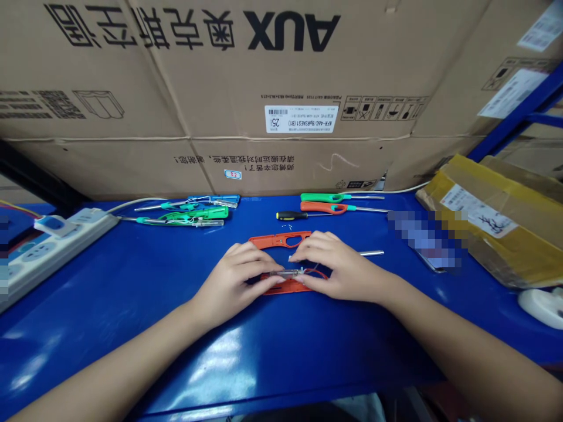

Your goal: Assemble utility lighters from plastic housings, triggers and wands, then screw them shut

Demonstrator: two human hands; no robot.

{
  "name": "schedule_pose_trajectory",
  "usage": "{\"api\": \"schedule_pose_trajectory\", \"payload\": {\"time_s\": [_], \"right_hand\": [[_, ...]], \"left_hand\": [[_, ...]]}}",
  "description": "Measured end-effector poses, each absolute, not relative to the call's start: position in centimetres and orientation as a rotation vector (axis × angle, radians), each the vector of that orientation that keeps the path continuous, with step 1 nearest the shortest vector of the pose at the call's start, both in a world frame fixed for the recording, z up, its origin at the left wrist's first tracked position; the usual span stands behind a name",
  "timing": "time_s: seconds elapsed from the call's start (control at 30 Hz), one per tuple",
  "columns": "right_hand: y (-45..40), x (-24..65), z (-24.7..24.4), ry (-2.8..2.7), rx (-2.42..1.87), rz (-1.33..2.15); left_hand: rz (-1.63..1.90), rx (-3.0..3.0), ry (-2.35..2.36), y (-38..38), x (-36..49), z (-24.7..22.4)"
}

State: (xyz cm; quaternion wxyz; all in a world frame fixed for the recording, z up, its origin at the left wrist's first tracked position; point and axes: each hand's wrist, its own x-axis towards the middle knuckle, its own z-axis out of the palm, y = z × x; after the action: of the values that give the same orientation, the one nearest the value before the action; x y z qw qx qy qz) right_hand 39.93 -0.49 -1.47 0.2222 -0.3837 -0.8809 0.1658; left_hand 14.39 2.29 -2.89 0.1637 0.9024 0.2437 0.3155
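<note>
"Head view: where's the clear tube [288, 273]?"

"Dial centre, over an orange casing half [291, 287], left hand [235, 276] pinching it; right hand [345, 266] curled alongside, its grip I can't tell."

"Writing?"

"Upside-down 'AUX' on the carton [229, 76], twelve o'clock; pixelation masks an object [424, 237] at three."
</note>
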Motion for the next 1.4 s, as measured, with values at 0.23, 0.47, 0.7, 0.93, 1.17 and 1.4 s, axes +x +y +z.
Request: {"api": "schedule_pose_trajectory", "payload": {"time_s": [0.23, 0.47, 0.7, 0.93, 1.17, 1.4], "right_hand": [[-1.1, 38.7, -1.6, -2.535, -1.053, 0.495], [-0.9, 38.9, -2.2, -2.602, -0.995, 0.426], [-1.0, 38.8, -2.5, -2.601, -0.951, 0.394], [-1.1, 38.9, -2.5, -2.649, -0.953, 0.337], [-1.3, 38.5, -2.4, -2.624, -1.03, 0.371], [-1.0, 38.3, -3.2, -2.411, -1.117, 0.598]], "left_hand": [[0.834, 2.544, 0.579, 2.6, 13.9, -2.9], [0.455, 2.577, 0.691, 2.6, 13.1, -2.1], [0.48, 2.435, 0.694, 2.5, 13.6, -3.0], [0.519, 2.441, 0.677, 2.3, 13.8, -3.1], [0.518, 2.44, 0.682, 2.4, 13.7, -3.2], [0.53, 2.461, 0.678, 2.4, 13.8, -3.4]]}}
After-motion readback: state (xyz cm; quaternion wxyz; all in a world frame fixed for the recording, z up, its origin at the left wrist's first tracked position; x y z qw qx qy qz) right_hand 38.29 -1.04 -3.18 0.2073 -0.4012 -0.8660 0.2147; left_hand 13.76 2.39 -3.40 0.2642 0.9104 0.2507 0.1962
